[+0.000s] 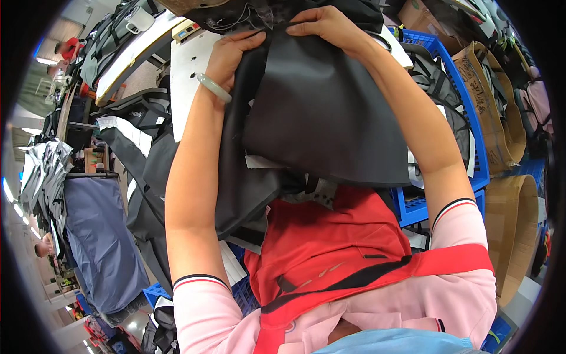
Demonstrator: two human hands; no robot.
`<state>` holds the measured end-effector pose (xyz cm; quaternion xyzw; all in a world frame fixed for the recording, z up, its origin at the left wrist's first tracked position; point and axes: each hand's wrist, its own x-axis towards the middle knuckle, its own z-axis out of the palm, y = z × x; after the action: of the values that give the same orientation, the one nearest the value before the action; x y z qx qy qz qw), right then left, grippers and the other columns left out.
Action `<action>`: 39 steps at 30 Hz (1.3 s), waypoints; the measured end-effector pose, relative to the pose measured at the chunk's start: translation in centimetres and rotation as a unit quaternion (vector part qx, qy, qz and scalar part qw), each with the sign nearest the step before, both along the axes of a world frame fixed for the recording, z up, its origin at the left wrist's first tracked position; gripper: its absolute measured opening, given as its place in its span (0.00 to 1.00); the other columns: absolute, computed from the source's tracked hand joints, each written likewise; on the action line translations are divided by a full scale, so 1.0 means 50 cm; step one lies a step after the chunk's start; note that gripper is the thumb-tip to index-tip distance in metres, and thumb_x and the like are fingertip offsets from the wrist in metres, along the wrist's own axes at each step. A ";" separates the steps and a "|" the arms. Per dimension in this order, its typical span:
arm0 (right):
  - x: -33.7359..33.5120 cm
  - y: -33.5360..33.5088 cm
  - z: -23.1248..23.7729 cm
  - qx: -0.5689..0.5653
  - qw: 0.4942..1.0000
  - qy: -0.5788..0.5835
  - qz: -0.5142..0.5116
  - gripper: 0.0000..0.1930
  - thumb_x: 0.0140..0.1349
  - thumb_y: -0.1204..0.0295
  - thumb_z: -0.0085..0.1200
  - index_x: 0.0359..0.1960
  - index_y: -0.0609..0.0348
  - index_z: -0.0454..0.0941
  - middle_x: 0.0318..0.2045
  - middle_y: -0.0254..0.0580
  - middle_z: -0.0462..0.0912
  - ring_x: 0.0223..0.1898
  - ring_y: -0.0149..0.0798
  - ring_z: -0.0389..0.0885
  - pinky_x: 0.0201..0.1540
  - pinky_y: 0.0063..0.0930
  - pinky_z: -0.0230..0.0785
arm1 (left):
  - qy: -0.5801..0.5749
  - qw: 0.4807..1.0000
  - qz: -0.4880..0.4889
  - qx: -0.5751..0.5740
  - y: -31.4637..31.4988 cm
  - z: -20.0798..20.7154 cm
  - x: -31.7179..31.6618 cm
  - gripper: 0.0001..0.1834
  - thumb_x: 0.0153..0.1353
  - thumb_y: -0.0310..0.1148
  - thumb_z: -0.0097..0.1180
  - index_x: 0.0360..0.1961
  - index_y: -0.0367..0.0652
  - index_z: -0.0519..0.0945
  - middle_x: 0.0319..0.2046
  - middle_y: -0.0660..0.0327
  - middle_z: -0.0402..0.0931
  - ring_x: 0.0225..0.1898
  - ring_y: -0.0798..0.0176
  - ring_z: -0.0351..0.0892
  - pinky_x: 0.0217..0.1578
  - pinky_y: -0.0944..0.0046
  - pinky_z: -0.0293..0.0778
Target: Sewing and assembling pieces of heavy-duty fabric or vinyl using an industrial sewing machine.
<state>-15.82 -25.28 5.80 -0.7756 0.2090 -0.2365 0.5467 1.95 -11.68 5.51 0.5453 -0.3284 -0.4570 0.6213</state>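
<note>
A wide black sheet of smooth fabric [330,112] hangs from my two raised hands toward my lap. My left hand [229,58], with a pale bangle [213,87] at its wrist, pinches the upper edge on the left. Thumb and fingers of my right hand [327,26] are closed on the top edge, a short way to the right. Between the hands, a second dark strip of fabric [240,127] runs down along the sheet's left side. Loose pale threads [247,16] lie just beyond my fingers, where dark shapes are hard to make out.
A white worktop [184,71] lies under the fabric. Black fabric pieces [147,177] pile up at left. To the right stand a blue crate [480,154] with dark bags and cardboard boxes [484,112]. A red apron [330,236] covers my lap.
</note>
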 end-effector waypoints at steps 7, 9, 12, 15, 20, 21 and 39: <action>-0.002 -0.003 0.013 0.039 0.999 0.009 -0.011 0.10 0.56 0.71 0.62 0.36 0.65 0.84 0.27 0.34 0.82 0.29 0.27 0.76 0.34 0.22 0.69 | -0.003 1.000 -0.003 0.016 -0.003 0.001 0.012 0.15 0.56 0.27 0.63 0.43 0.30 0.80 0.32 0.56 0.82 0.28 0.67 0.80 0.28 0.71 0.77; -0.006 -0.001 0.013 0.047 0.999 -0.001 0.004 0.10 0.56 0.71 0.62 0.36 0.65 0.84 0.28 0.34 0.82 0.29 0.28 0.76 0.35 0.22 0.69 | 0.001 1.000 -0.017 0.001 -0.001 -0.001 0.012 0.15 0.56 0.27 0.64 0.43 0.30 0.80 0.32 0.56 0.82 0.28 0.67 0.81 0.29 0.71 0.77; -0.007 0.003 0.013 0.061 0.998 -0.008 0.009 0.11 0.56 0.70 0.63 0.36 0.65 0.84 0.29 0.35 0.82 0.30 0.28 0.76 0.36 0.22 0.69 | -0.002 1.000 -0.016 0.003 0.000 -0.002 0.010 0.15 0.55 0.27 0.64 0.44 0.30 0.80 0.32 0.56 0.82 0.29 0.66 0.81 0.30 0.70 0.77; -0.006 -0.001 0.015 0.046 0.999 0.011 -0.011 0.11 0.56 0.70 0.62 0.37 0.64 0.84 0.30 0.35 0.83 0.31 0.28 0.77 0.36 0.21 0.69 | -0.011 1.000 -0.016 0.000 -0.002 -0.001 0.017 0.16 0.56 0.27 0.64 0.44 0.30 0.79 0.33 0.56 0.82 0.29 0.66 0.81 0.31 0.69 0.77; -0.028 -0.021 0.014 0.122 0.991 -0.030 -0.051 0.11 0.59 0.68 0.60 0.39 0.63 0.83 0.30 0.35 0.83 0.32 0.29 0.79 0.39 0.20 0.69 | 0.047 0.999 -0.012 -0.003 0.019 -0.002 0.032 0.17 0.57 0.28 0.63 0.46 0.30 0.79 0.34 0.55 0.82 0.33 0.63 0.82 0.34 0.68 0.78; -0.039 -0.013 0.007 0.122 0.991 -0.030 -0.052 0.11 0.59 0.68 0.60 0.39 0.63 0.83 0.30 0.35 0.83 0.32 0.29 0.79 0.39 0.20 0.69 | 0.032 0.999 -0.021 0.005 0.031 -0.006 0.027 0.17 0.58 0.31 0.62 0.45 0.30 0.80 0.34 0.56 0.81 0.34 0.64 0.81 0.36 0.68 0.77; -1.270 0.822 -0.358 -0.022 0.655 0.752 -0.072 0.16 0.61 0.65 0.49 0.49 0.54 0.76 0.30 0.60 0.81 0.33 0.61 0.81 0.37 0.50 0.73 | -0.400 0.830 -0.049 0.386 0.659 -0.291 0.178 0.26 0.57 0.47 0.62 0.44 0.31 0.80 0.32 0.61 0.81 0.35 0.68 0.77 0.42 0.66 0.71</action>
<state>-79.30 15.84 -12.09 -0.6831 0.5982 0.3842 0.1671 10.87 21.26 -9.04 0.8589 -0.3711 -0.3189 0.1512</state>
